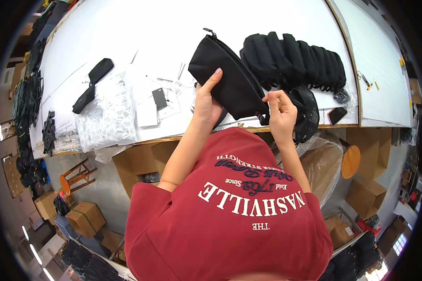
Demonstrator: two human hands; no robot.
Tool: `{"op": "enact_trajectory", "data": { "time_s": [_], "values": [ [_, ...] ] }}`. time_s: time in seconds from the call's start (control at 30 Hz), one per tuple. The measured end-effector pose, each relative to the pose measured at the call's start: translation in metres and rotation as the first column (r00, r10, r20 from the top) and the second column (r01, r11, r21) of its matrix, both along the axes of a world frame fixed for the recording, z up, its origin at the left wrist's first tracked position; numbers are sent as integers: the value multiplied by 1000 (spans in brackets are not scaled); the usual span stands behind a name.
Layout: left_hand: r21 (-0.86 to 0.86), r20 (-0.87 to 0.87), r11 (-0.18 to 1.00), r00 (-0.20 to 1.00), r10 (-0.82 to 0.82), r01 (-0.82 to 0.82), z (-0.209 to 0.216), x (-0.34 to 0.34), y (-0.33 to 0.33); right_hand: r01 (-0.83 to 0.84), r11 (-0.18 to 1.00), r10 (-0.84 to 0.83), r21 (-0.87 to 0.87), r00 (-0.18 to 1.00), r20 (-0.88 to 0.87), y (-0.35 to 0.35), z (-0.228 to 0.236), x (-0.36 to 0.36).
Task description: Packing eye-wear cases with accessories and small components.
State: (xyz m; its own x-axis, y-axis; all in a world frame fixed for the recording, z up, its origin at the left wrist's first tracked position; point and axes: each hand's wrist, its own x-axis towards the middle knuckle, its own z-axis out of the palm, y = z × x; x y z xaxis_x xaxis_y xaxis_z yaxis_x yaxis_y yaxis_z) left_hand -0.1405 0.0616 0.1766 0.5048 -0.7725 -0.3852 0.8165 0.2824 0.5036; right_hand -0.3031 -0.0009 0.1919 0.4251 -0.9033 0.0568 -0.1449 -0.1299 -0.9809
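Note:
A black zipper pouch point(227, 77) is held up tilted over the near edge of the white table. My left hand point(208, 100) grips its left side, thumb on the front face and fingers behind. With thumb and forefinger, my right hand point(281, 114) pinches the pouch's lower right end, beside a small loop at the zipper's end. A zipper pull stands out at the upper end. Right behind the pouch is a row of similar black pouches point(295, 58), packed side by side. More black material point(305, 112) hangs over the table edge by my right hand.
On the white table point(173, 23) lie a clear bag of small white pieces point(105, 117), black tags on white paper point(159, 99), two black pouches point(101, 70) and a dark phone-like slab point(336, 115). Cardboard boxes point(140, 159) and stools point(77, 177) stand below.

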Motion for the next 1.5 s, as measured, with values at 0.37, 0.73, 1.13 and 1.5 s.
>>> {"op": "enact_trajectory", "data": {
  "time_s": [0.37, 0.73, 1.13, 1.5],
  "values": [
    [78, 294, 996, 954, -64, 43, 25, -5, 4, -434, 890, 424, -141, 901, -94, -31, 31, 3],
    [151, 300, 975, 932, -201, 161, 29, 8, 23, -329, 863, 329, -383, 942, -69, -49, 50, 24],
    [212, 176, 944, 940, -293, 254, 14, -5, 22, -355, 851, 232, -386, 915, -331, -51, 37, 39],
    [58, -152, 982, 974, -167, 178, -15, 31, 16, -617, 567, 518, -545, 782, -346, -18, 46, 25]
  ]
}}
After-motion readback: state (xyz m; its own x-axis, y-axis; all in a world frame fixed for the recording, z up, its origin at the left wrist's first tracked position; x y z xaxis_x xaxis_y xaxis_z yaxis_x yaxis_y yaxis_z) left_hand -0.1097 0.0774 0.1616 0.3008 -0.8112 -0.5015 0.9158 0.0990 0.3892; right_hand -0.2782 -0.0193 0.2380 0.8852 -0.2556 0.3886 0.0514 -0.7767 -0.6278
